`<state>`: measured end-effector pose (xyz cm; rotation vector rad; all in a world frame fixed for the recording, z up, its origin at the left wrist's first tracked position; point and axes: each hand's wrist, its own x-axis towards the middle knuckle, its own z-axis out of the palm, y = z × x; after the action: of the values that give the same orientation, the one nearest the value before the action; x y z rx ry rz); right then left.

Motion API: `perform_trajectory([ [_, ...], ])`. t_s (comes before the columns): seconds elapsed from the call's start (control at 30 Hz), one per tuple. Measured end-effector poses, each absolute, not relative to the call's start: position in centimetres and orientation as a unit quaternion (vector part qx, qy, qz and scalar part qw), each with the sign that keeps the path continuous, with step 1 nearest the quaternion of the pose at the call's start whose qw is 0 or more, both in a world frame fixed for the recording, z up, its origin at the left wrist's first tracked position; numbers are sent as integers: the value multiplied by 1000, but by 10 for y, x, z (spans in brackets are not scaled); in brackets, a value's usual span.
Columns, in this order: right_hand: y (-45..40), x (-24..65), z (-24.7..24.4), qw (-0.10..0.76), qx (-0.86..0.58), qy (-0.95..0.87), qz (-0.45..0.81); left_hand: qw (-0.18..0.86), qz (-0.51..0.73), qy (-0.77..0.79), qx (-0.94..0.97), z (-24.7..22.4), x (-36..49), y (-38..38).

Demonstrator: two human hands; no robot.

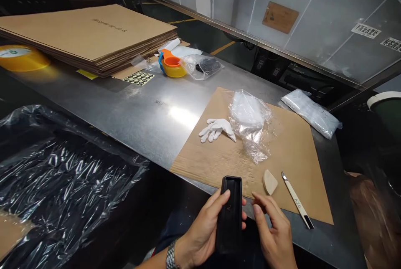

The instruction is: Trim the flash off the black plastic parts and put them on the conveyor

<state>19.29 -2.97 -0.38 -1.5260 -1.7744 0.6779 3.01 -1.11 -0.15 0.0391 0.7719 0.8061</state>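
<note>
My left hand (200,227) grips a long black plastic housing (230,229) with a raised rim and a hollow face, held upright at the table's front edge. The thumb lies on its face and fingertips wrap round its right side. Just right of it is my right hand (275,229), fingers loosely bent and apart, nothing visible in them. On the cardboard sheet (294,143) beyond lie a beige wedge-shaped pad (270,182) and a white-handled craft knife (296,202) marked A26. Farther back are a white glove (217,130) and a crumpled clear plastic bag (249,112) with white material inside.
A metal table (134,114) carries stacked cardboard sheets (94,31), a yellow tape roll (25,62), an orange tape dispenser (173,67), a sticker sheet (139,77) and a pack of clear bags (313,110). Black plastic film (62,177) covers something at lower left.
</note>
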Motion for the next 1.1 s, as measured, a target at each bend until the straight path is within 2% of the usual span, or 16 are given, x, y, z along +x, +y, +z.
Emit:
perform_trajectory([
  [0.17, -33, 187, 0, 363, -574, -669, 303, 878, 334, 343, 8, -6, 27, -14],
  [0.37, -23, 183, 11, 418, -543, -663, 300, 865, 308, 394, 41, 2, 29, -17],
  [0.63, -12, 190, 23, 377, -467, -692, 401, 895, 261, 357, 63, 7, 26, -27],
  [1.1, -13, 194, 16, 369, -455, -704, 401, 903, 215, 369, 50, 7, 25, -27],
])
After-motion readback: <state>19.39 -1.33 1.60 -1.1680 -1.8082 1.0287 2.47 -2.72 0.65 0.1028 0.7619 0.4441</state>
